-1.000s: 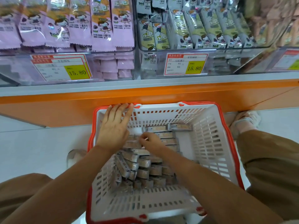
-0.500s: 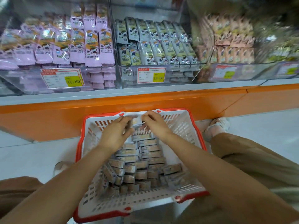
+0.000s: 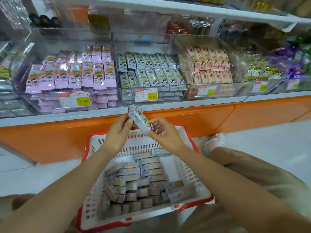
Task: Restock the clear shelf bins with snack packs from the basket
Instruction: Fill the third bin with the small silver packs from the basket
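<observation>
**Head view.** A snack pack [image 3: 140,120] is held above the far rim of the basket [image 3: 94,137], just below the front of the shelf [image 3: 185,105]. It is tilted, with its upper end toward the bins. The left hand [image 3: 117,133] grips the pack near that upper end with curled fingers. The right hand [image 3: 164,132] pinches the lower end between thumb and fingers.

**Step in hand (judged).** This is the transfer from basket to bin: the pack is lifted clear but not yet placed. Its grey-green wrapper appears to match the stock in the middle bin [image 3: 168,97], directly above the hands. The next move therefore likely calls for raising the pack over that bin's front wall, past the price label [image 3: 146,95], and laying it in line with the rows there. The remaining packs [image 3: 139,182] cover much of the basket floor, so most of the restocking seems to lie ahead.

**Limits of view.**
- It cannot be told whether one pack or several are held together.
- The wrapper print is blurred.
- Glare and reflections obscure the outer bins at both sides.
- The forearms cover parts of the basket's side walls.
</observation>
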A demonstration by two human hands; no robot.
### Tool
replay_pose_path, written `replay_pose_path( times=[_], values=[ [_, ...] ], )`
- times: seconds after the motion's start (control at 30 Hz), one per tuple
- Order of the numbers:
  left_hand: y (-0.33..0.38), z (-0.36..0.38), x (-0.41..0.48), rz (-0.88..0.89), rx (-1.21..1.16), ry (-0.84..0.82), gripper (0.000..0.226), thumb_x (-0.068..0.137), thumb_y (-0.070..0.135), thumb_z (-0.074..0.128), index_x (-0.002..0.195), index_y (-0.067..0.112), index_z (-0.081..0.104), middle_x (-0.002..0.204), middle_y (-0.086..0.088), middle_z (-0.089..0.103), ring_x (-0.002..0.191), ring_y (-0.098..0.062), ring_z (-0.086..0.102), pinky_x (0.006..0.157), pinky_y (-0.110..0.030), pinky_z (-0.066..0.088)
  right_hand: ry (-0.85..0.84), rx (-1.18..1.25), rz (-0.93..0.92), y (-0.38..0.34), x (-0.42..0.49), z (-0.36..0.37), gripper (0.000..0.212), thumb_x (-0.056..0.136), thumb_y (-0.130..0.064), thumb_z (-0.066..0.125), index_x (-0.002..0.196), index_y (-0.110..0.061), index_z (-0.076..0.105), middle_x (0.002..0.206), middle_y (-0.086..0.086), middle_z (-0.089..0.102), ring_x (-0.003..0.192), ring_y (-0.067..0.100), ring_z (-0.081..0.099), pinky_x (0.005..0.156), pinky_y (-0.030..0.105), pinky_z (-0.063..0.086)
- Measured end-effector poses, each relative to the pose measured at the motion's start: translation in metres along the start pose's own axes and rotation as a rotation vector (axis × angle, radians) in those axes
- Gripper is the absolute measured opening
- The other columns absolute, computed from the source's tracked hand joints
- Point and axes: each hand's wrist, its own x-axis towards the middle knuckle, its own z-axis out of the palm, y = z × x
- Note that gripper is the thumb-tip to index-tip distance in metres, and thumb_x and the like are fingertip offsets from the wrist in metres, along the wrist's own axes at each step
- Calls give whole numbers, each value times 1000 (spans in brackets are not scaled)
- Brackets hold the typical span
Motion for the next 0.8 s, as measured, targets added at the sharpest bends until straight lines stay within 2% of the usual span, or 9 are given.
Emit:
replay_pose_path(
  times=[0.07,0.13,0.2,0.3,0.4,0.47,0.53,0.67,0.8],
  values=[
    [7,-4,1,165,197,170,33,102,27,37,125,13,57,115,1,60,104,-16,58,89,-36,47,46,13,-63,-15,0,-10,26,86,-16,75,108,-14,62,93,8,64,76,15,55,67,24,47],
    [19,-10,3,337,466,313,35,96,19,39,125,11,57,116,-4,55,108,-21,50,91,-37,41,105,17,-117,-33,4,-20,27,86,-18,75,108,-15,61,91,10,61,77,19,55,70,29,49],
    [28,-17,6,411,655,374,42,88,16,43,128,10,55,124,-11,52,118,-28,43,99,-40,33,196,1,-161,-51,14,-28,28,85,-19,76,108,-15,60,87,6,58,75,12,54,70,24,49],
    [31,-25,14,434,850,341,59,85,11,56,143,10,44,150,-15,38,141,-33,26,116,-48,18,275,-20,-175,-77,40,-31,30,86,-18,75,110,-16,58,84,-3,53,69,-1,49,67,14,45],
    [28,-30,20,447,992,270,77,83,10,64,153,9,32,161,-15,22,150,-33,13,122,-48,7,292,-61,-189,-93,67,-24,39,87,-21,73,121,-17,55,82,-6,51,67,4,51,67,23,50],
    [25,-31,21,437,1048,246,83,82,11,66,155,9,26,163,-15,16,151,-33,10,122,-49,7,304,-155,-198,-97,83,-16,38,87,-24,72,121,-18,56,77,-6,51,64,8,51,66,33,52],
    [22,-31,21,427,1090,235,86,82,13,67,156,9,24,164,-14,13,152,-33,9,122,-51,9,322,-234,-214,-98,98,-8,34,88,-26,71,118,-18,58,75,-7,49,64,10,50,64,37,51],
    [20,-32,22,430,1110,234,86,81,14,67,156,10,25,164,-13,13,152,-32,9,121,-54,12,332,-408,-215,-97,121,4,30,90,-31,68,116,-18,62,88,-4,48,73,12,47,65,25,34],
    [18,-34,21,438,1111,215,84,83,16,63,156,10,23,165,-12,11,153,-30,6,121,-53,9,277,-520,-154,-89,132,10,17,89,-34,68,98,-21,68,85,4,53,73,20,53,64,27,36]
  ],
)
